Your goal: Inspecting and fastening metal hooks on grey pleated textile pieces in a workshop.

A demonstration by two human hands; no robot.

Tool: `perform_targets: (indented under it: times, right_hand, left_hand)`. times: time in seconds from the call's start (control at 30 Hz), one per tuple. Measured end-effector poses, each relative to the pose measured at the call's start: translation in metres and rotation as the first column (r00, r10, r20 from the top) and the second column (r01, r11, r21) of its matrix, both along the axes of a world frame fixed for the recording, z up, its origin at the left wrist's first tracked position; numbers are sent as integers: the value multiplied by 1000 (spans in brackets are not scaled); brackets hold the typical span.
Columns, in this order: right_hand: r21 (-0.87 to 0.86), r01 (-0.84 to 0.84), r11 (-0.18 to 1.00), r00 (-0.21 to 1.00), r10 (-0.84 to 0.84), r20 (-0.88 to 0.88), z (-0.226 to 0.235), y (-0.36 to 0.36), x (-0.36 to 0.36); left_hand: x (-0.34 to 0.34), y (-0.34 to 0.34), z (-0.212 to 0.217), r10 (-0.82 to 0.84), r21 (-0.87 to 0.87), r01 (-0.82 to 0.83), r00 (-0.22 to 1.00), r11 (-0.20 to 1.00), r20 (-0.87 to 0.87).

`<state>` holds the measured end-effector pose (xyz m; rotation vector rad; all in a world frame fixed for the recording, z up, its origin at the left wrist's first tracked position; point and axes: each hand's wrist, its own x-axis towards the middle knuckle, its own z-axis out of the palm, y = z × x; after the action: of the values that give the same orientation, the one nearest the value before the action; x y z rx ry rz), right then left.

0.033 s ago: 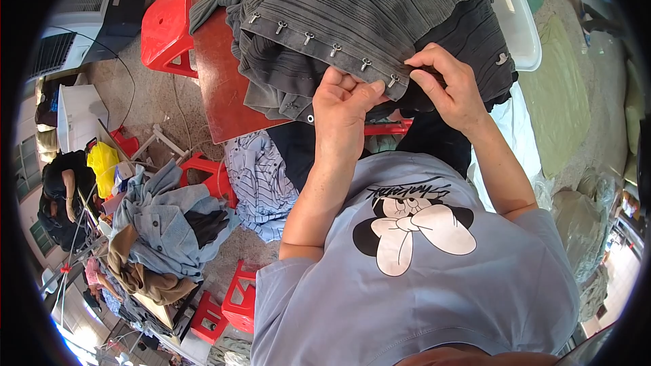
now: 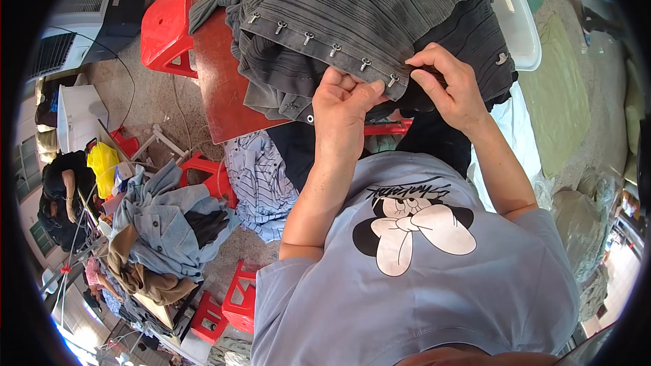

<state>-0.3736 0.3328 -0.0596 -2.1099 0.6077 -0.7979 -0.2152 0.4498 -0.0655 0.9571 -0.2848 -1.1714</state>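
A dark grey ribbed garment (image 2: 352,17) lies heaped before me, with several metal hook fasteners (image 2: 336,50) along its near edge. My left hand (image 2: 342,105) is closed on that edge, thumb on top beside the last hooks and fingers curled beneath. Just right of the edge's corner, my right hand (image 2: 451,88) makes a pinch with thumb and forefinger. Whatever sits between those fingertips is too small to make out. One metal eyelet (image 2: 310,119) shows on the cloth left of my left wrist.
The garment rests on a reddish-brown table (image 2: 227,88), with a white plastic bin (image 2: 525,41) to the right. A red stool (image 2: 163,30) stands at the left. Denim clothes (image 2: 166,220) pile up at lower left, near another person's arm (image 2: 70,193). Striped cloth (image 2: 258,183) hangs below the table.
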Motion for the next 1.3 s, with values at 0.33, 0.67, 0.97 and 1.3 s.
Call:
perform_targets:
  times: [0.33, 0.67, 0.97, 1.3]
  right_hand:
    - [-54, -35, 998, 992, 28, -120, 9, -1, -1]
    - [-238, -72, 969, 991, 42, -128, 1, -5, 2]
    - [-261, -78, 962, 994, 56, -91, -3, -4, 7]
    - [90, -20, 996, 981, 2, 195, -12, -2, 8]
  left_hand:
    - [-2, -2, -1, 35, -1, -35, 999, 999, 29]
    - [-1, -2, -3, 14, 17, -15, 998, 1000, 61]
    - [0, -1, -3, 7, 32, -9, 998, 999, 61]
    - [0, -1, -5, 5, 41, -7, 998, 999, 56]
